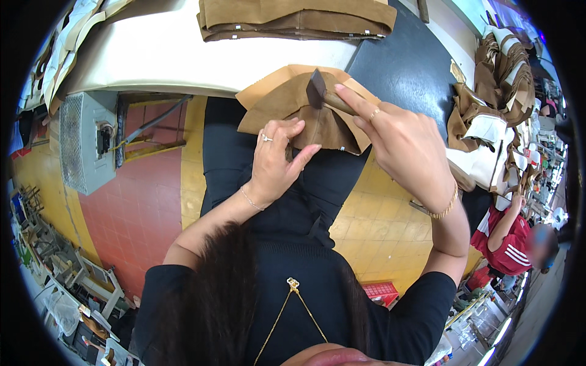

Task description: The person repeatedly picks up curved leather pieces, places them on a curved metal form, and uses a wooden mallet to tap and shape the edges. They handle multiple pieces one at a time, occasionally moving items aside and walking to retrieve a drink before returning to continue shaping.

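A stitched brown leather piece (274, 111) lies at the near edge of the worktable, and part of it overhangs my lap. Under its far edge shows a lighter tan layer (251, 93). With curled fingers and thumb, my left hand (276, 152) holds the leather by its near edge, beside the middle seam. My right hand (400, 137) is closed around the wooden handle of a hammer (316, 91). The dark, flat hammer head is over the seam, on or just above the leather; I cannot tell which.
Folded brown leather pieces (296, 21) lie at the table's back. More leather (497, 79) is piled on the right. A grey metal box (91, 140) is under the table at left. A person in a red shirt (506, 241) works at far right, near a red crate (381, 293).
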Available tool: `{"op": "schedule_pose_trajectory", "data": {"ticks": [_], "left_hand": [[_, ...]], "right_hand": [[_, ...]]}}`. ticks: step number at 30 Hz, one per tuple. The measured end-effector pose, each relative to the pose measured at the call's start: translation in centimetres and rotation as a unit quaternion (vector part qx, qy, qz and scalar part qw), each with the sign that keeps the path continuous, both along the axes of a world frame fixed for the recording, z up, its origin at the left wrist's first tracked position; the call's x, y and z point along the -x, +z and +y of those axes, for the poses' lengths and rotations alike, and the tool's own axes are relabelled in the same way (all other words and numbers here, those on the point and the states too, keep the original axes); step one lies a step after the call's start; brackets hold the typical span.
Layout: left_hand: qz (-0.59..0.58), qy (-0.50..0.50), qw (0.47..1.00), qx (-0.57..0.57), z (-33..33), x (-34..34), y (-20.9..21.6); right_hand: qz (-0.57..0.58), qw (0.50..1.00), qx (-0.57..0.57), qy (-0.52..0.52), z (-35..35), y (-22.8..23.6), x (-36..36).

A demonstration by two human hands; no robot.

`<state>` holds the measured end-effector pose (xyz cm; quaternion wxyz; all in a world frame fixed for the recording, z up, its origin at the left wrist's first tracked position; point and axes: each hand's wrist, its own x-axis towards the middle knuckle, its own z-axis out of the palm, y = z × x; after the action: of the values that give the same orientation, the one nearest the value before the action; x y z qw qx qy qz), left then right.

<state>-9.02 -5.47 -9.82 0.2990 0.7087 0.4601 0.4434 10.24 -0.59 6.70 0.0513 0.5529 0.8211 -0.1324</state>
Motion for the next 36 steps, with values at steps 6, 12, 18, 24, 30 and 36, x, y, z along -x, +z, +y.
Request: {"op": "schedule_pose_trajectory", "data": {"ticks": [6,12,18,24,30,36], "left_hand": [[-0.010,0.004,1.000,0.019,-0.2,0.2,-0.6],[-0.005,-0.006,1.000,0.023,-0.6,0.6,-0.8],[0.009,-0.037,0.997,0.064,-0.7,1.5,-0.6],[-0.092,-0.084,0.981,0.146,-0.8,2.8,-0.4],[-0.047,-0.068,0.996,0.017,0.2,2.0,1.3],[0.025,-0.070,0.997,-0.013,0.8,-0.2,2.6]], "right_hand": [[0.084,0.993,-0.075,-0.030,-2.5,0.0,0.6],[0.188,0.970,-0.150,-0.022,-4.4,-1.3,0.6],[0.077,0.989,-0.123,0.041,-5.7,-2.1,0.1],[0.055,0.988,-0.126,0.065,-7.4,-4.6,-0.5],[0.068,0.923,-0.275,-0.260,-5.5,-7.9,-5.5],[-0.046,0.878,-0.406,-0.250,-2.6,-13.4,-11.7]]}}
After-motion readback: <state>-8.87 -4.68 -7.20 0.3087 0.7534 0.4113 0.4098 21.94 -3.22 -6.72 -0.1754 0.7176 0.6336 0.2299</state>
